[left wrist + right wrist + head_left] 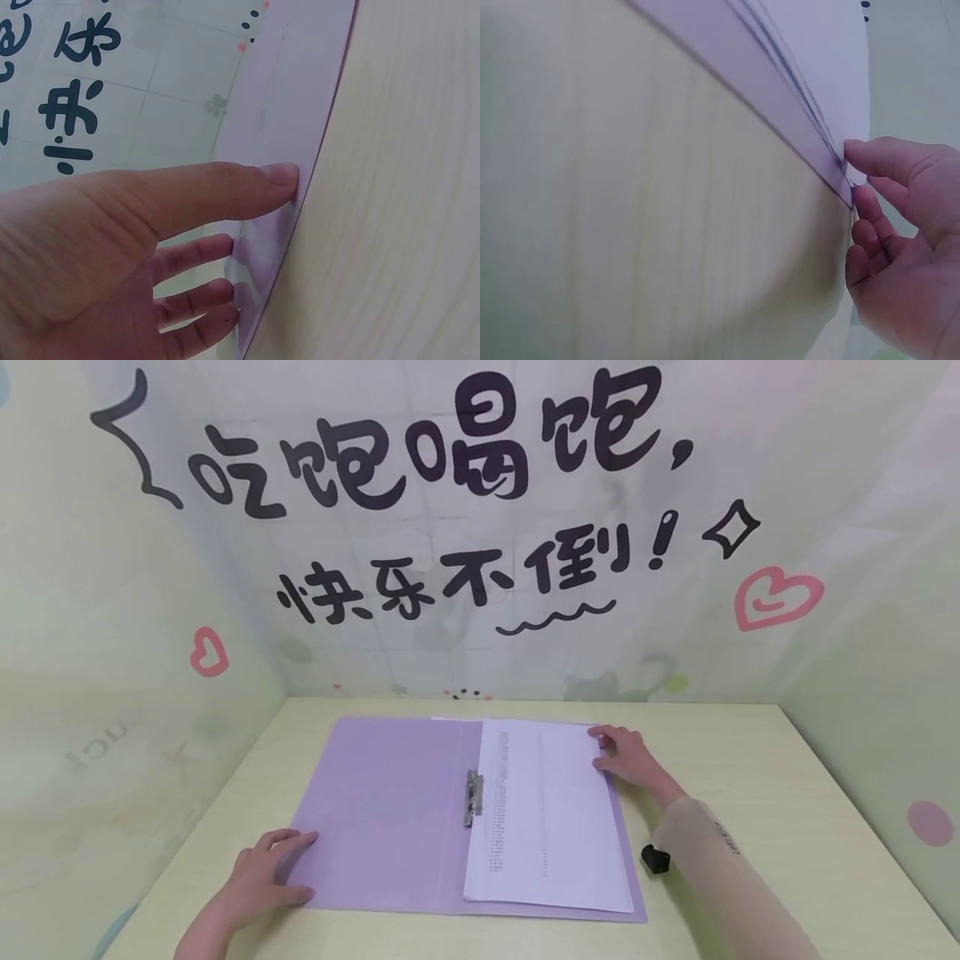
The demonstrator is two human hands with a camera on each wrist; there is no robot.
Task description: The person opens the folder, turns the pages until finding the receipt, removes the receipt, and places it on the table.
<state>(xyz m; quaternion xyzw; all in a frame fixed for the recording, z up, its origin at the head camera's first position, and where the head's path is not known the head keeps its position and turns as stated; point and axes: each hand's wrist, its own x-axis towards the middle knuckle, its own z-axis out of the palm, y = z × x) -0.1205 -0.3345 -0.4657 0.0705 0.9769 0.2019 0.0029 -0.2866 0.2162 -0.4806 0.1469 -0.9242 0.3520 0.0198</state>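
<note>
A purple clip folder (382, 810) lies spread flat on the table, with a metal clip (473, 797) near its spine. On its right half is a stack of printed white paper sheets (570, 827). My left hand (258, 877) rests at the folder's lower left edge, thumb and fingers extended and spread apart; the left wrist view has the thumb (277, 184) on the purple cover. At the sheets' upper right corner, my right hand (626, 756) pinches their edge between thumb and fingers. In the right wrist view the other fingers (866, 247) are curled beside the folder's corner.
A small black object (656, 859) sits on the table right of the folder, beside the right sleeve (720, 868). The pale wooden table (780, 802) meets a printed back wall (420, 660), and side panels stand at left and right.
</note>
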